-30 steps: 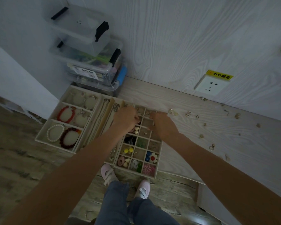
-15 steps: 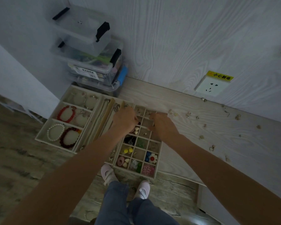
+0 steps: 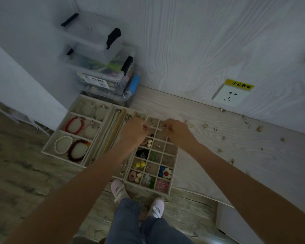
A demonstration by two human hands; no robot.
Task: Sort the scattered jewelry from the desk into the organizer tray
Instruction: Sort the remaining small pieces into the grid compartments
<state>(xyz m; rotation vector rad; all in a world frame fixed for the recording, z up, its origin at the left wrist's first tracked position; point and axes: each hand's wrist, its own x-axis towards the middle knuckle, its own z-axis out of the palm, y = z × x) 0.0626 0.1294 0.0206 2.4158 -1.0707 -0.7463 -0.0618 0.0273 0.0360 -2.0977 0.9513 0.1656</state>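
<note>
The pale wood-grain tabletop [image 3: 192, 110] carries a beige tray [image 3: 173, 162] at its left. Clear boxes [image 3: 102, 67] are stacked behind it. Small jewelry pieces [image 3: 224, 138] lie scattered to the right.

— What is standing behind the desk [image 3: 209, 120]?

— A pale wall [image 3: 201, 41] with wood grain is running along its far edge. A white socket [image 3: 227, 98] is sitting low on it, with a yellow label [image 3: 239, 84] touching its upper edge.

— And at the far left corner?

— Clear storage boxes [image 3: 102, 64] with black clips are sitting stacked there, against the wall.

— The floor?

— Worn grey wood planks [image 3: 16, 173] are showing below the desk's near edge. Dim, bluish light is lying over everything.
</note>
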